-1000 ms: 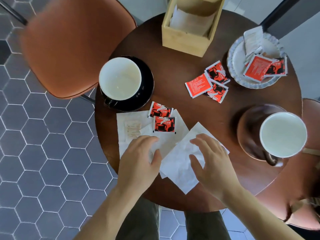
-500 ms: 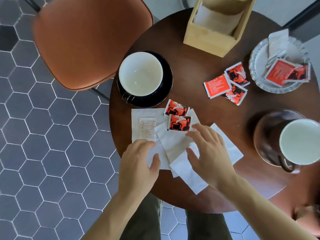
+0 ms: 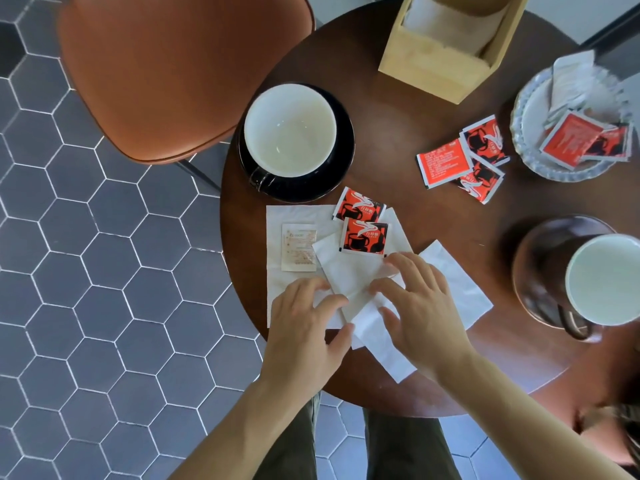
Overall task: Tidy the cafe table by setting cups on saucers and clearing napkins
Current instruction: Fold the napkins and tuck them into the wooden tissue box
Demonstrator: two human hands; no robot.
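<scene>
Thin matt paper napkins (image 3: pixel 457 289) lie on the smooth dark wood table (image 3: pixel 398 150), beside a glossy black glazed saucer (image 3: pixel 343 168) and pale raw-wood box (image 3: pixel 433 64).

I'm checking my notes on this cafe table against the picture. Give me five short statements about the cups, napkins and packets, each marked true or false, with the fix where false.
1. Both hands, left hand and right hand, rest on the white napkins. True.
2. The white cup near the chair stands on a black saucer. True.
3. The wooden napkin holder lies tipped over on the floor. False: it stands on the table.
4. Two red sugar packets lie on the napkins. True.
5. The glass dish holds nothing. False: packets lie in it.
</scene>
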